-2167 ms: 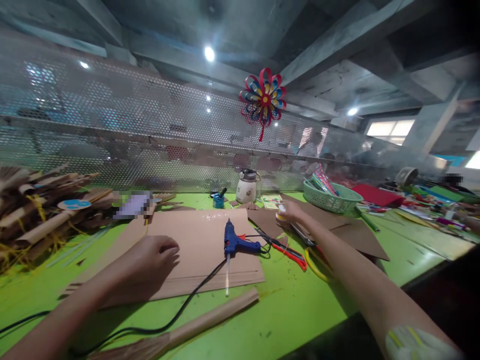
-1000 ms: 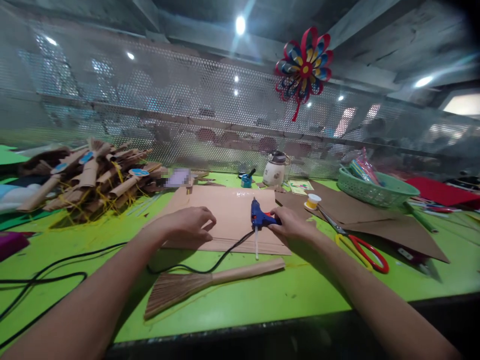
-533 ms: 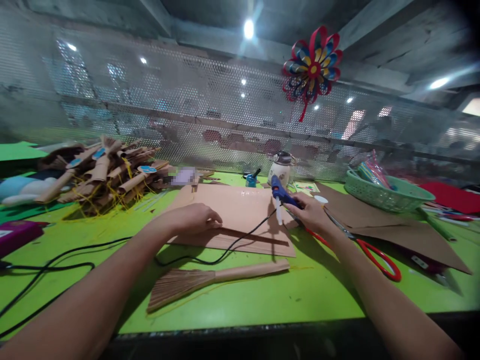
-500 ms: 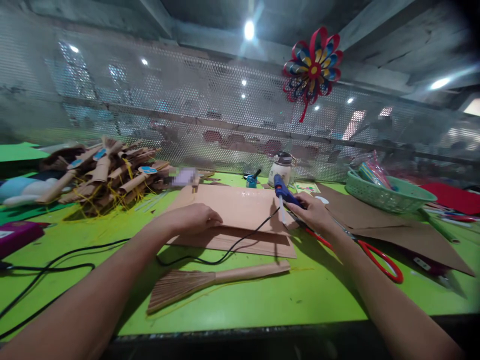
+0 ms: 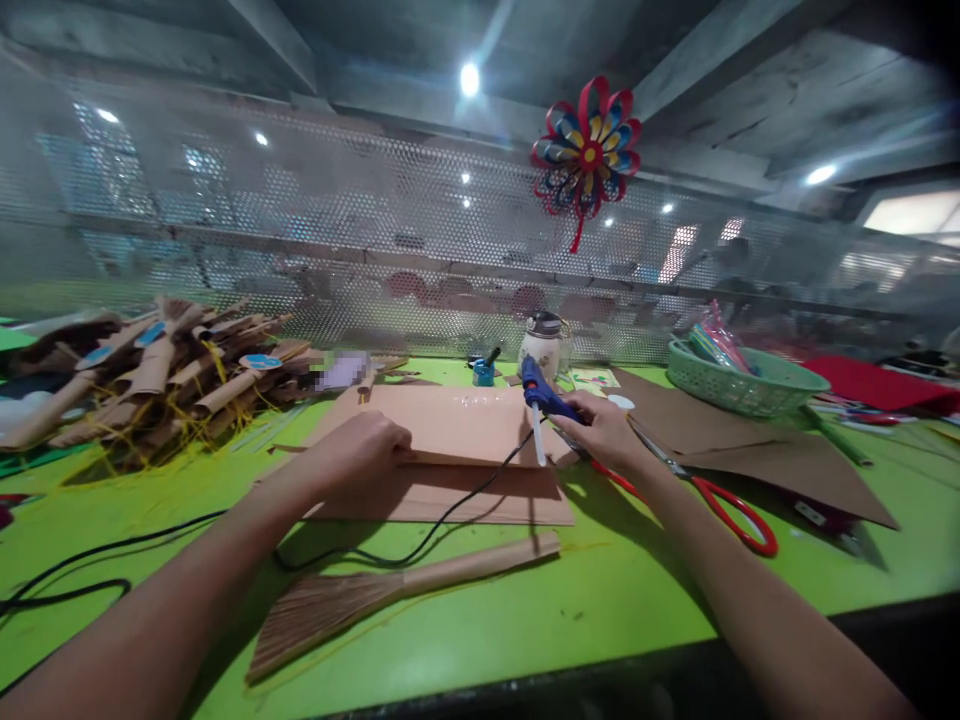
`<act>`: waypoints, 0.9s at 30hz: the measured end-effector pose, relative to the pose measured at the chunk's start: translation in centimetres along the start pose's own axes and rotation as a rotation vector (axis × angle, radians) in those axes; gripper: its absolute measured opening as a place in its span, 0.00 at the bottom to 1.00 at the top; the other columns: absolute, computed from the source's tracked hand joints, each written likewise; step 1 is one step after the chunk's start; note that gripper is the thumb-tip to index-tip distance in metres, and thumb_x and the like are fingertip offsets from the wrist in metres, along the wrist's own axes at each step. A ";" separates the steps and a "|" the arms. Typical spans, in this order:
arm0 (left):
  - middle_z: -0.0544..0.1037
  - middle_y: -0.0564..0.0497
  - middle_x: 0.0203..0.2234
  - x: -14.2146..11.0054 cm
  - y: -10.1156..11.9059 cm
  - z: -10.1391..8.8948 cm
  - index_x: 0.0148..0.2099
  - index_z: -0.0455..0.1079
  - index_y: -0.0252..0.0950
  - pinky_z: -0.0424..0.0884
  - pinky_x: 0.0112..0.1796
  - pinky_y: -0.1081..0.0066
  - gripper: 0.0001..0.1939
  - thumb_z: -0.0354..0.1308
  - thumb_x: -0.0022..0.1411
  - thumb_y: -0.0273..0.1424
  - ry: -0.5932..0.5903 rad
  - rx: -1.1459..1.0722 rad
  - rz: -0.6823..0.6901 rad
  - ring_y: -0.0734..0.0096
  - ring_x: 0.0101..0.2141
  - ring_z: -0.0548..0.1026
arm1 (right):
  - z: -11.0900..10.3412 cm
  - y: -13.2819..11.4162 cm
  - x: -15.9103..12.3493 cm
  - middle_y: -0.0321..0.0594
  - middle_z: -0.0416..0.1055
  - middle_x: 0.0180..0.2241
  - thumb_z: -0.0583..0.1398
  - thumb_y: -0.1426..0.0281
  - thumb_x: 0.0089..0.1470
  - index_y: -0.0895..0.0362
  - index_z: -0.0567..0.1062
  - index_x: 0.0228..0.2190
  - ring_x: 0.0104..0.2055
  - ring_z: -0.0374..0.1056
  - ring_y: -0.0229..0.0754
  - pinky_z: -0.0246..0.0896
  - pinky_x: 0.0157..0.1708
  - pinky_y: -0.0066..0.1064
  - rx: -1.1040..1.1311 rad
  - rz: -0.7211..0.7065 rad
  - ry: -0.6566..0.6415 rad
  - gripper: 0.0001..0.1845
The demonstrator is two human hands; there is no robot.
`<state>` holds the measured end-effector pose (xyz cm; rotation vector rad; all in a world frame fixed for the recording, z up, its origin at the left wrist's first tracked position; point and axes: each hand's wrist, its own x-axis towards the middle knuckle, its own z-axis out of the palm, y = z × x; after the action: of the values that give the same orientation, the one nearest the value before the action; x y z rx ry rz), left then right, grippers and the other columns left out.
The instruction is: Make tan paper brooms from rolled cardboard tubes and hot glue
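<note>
My left hand is closed at the near edge of a light brown paper sheet, fingertips curled together on it. That sheet lies over more brown sheets, and its near edge seems slightly raised. In my right hand is a blue hot glue gun, held above the sheet's right end. A white glue stick sticks out of its back, and a black cord trails left across the table. Nearer to me lies a small paper broom with a pleated head and rolled handle.
Several paper brooms with yellow strings are heaped at the left. Red-handled scissors lie right of my right hand, by brown card. A green basket, a jar and a blue bottle stand behind.
The view has turned slightly right, so everything sits further left. My left fingers have curled closer together at the sheet's edge. The glue gun stays in my right hand.
</note>
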<state>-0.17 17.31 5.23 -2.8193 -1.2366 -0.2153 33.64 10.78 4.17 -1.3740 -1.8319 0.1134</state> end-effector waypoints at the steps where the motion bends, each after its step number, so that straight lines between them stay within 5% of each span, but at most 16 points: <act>1: 0.75 0.46 0.20 0.1 -0.3 0.0 0.28 0.74 0.37 0.58 0.27 0.70 0.15 0.50 0.58 0.36 0.015 0.001 -0.009 0.68 0.22 0.68 | -0.1 0.0 0.0 0.41 0.71 0.31 0.58 0.63 0.51 0.59 0.75 0.33 0.32 0.65 0.41 0.59 0.33 0.31 0.004 0.019 0.021 0.12; 8: 0.68 0.51 0.18 0.5 -2.4 -0.7 0.24 0.63 0.37 0.52 0.25 0.71 0.16 0.50 0.56 0.42 0.126 0.040 -0.136 0.68 0.23 0.64 | -0.4 -0.9 0.2 0.38 0.70 0.27 0.58 0.61 0.49 0.59 0.73 0.29 0.28 0.64 0.39 0.56 0.28 0.29 0.027 0.123 0.176 0.13; 13: 0.61 0.55 0.16 0.4 -2.4 -0.8 0.21 0.56 0.37 0.49 0.24 0.72 0.16 0.53 0.53 0.41 0.041 -0.014 -0.147 0.71 0.22 0.61 | -0.3 -0.8 0.4 0.39 0.71 0.29 0.58 0.62 0.49 0.59 0.73 0.29 0.29 0.63 0.39 0.57 0.30 0.30 0.053 0.112 0.193 0.13; 18: 0.58 0.57 0.14 0.0 -1.8 -1.2 0.21 0.57 0.36 0.45 0.24 0.72 0.14 0.53 0.51 0.39 -0.116 -0.003 -0.172 0.73 0.21 0.59 | 0.1 -0.2 0.3 0.39 0.71 0.31 0.58 0.63 0.52 0.58 0.74 0.34 0.32 0.64 0.39 0.58 0.31 0.29 0.079 0.044 0.121 0.12; 27: 0.60 0.57 0.14 0.7 -1.7 0.7 0.21 0.55 0.37 0.45 0.24 0.72 0.15 0.52 0.50 0.41 -0.148 -0.001 -0.138 0.73 0.21 0.56 | 4.9 -2.2 -0.4 0.43 0.70 0.32 0.63 0.62 0.51 0.59 0.76 0.33 0.38 0.63 0.43 0.58 0.37 0.32 -0.271 -0.196 -0.100 0.12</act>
<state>-0.84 19.04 4.67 -2.7966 -1.4620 -0.0118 28.76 11.41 1.84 -1.3811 -2.1151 -0.1773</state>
